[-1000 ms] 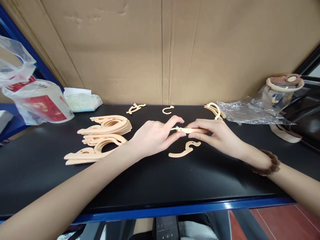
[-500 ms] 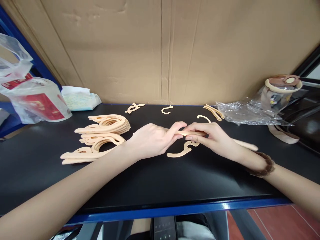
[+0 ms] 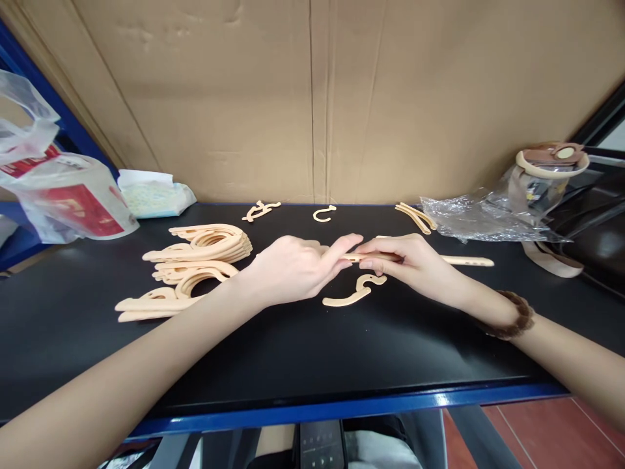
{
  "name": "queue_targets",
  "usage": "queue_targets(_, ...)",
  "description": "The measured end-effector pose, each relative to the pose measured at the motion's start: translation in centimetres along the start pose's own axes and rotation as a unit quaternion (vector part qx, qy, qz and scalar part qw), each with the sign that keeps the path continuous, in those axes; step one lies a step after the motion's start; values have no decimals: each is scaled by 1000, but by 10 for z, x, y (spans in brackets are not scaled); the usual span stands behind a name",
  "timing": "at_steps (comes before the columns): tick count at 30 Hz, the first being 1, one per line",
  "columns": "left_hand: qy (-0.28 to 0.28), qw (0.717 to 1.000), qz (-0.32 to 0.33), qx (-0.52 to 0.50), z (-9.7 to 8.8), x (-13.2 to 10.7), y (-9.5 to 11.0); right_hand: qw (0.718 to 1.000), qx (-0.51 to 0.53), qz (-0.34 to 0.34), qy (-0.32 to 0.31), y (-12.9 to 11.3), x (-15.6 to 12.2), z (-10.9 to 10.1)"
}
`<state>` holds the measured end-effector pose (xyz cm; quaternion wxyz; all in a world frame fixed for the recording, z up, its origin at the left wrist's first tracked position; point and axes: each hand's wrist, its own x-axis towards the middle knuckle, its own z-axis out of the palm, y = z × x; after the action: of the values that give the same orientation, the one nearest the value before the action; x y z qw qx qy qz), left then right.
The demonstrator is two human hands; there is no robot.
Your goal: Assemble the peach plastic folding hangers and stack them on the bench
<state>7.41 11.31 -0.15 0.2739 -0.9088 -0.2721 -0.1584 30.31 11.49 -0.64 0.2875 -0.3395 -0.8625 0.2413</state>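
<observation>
Over the middle of the black table, my left hand (image 3: pixel 297 270) and my right hand (image 3: pixel 410 260) meet on a beige plastic hanger (image 3: pixel 469 260). Fingers of both hands are closed around its middle, hiding most of it; a straight arm with small slots sticks out past my right hand. Just below the fingers lies a loose beige hanger part (image 3: pixel 349 298) with a curved arm and a hooked end. Left of my left hand, folded beige hangers (image 3: pixel 209 244) are stacked in two groups, the nearer one partly covered by my forearm.
Along the cardboard wall lie small jointed pieces (image 3: pixel 261 210), a loose hook (image 3: pixel 323 213) and thin strips (image 3: pixel 415 218). At right are crumpled clear plastic (image 3: pixel 483 215) and a strapped bottle (image 3: pixel 547 176). A tissue pack (image 3: pixel 155 194) and a bagged roll (image 3: pixel 83 198) stand left.
The hanger in my hands has turned: its right arm now lies level instead of sloping down. The hook that showed above my right hand is out of sight.
</observation>
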Motion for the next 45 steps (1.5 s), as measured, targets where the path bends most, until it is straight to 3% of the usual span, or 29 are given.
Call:
queue_targets(5,-42,989,-98,-101,-1,5,-3,994,-107,18,30,9,3,-7)
queue_targets(9,-39,971,-156,-178,0,6,-14,979,-202,8,29,24,6,-18)
queue_targets(15,-25,967,-156,-198,2,3,-27,965,-257,-37,30,43,9,-34)
queue_targets(24,-14,986,-61,-152,6,8,-25,948,-310,-58,44,55,7,-41)
queue_targets(30,-53,975,-141,-165,2,6,-23,951,-295,-45,78,55,6,-39)
queue_targets(35,-32,970,-222,-96,-2,6,-19,958,-268,-67,72,48,7,-33)
queue_targets(45,-149,972,-179,-24,-6,2,-27,954,-276,-85,78,42,6,-30)
